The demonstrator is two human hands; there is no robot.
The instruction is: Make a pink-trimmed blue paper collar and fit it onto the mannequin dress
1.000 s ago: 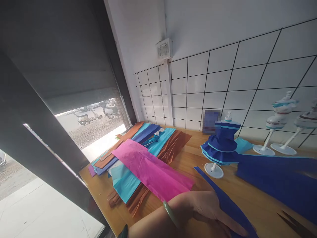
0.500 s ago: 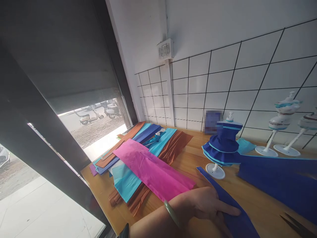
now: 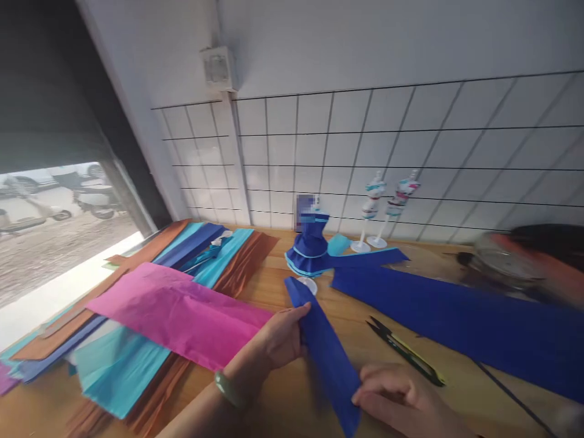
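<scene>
A strip of dark blue crepe paper (image 3: 326,350) slants over the table between my hands. My left hand (image 3: 285,337) grips its upper left edge, thumb lying on top. Lower down, my right hand (image 3: 401,398) pinches the strip's right edge between thumb and fingers. Just beyond the strip's far tip stands a small dress form in a blue ruffled dress (image 3: 310,243) with light blue trim. Thread snips (image 3: 406,353) with yellow-green and black handles lie to the right of the strip. A large blue sheet (image 3: 438,310) spreads behind the snips.
To the left, a pink sheet (image 3: 191,310) lies across turquoise (image 3: 123,365), brown and blue papers. Two small white dress forms (image 3: 373,207) stand by the tiled wall. A blurred round container (image 3: 506,261) is at the far right. A dark cord (image 3: 513,398) lies front right.
The view has swung right. My left hand, earlier laid on the blue strip with a finger extended, now grips and lifts its edge. My right hand has come into view, pinching the strip.
</scene>
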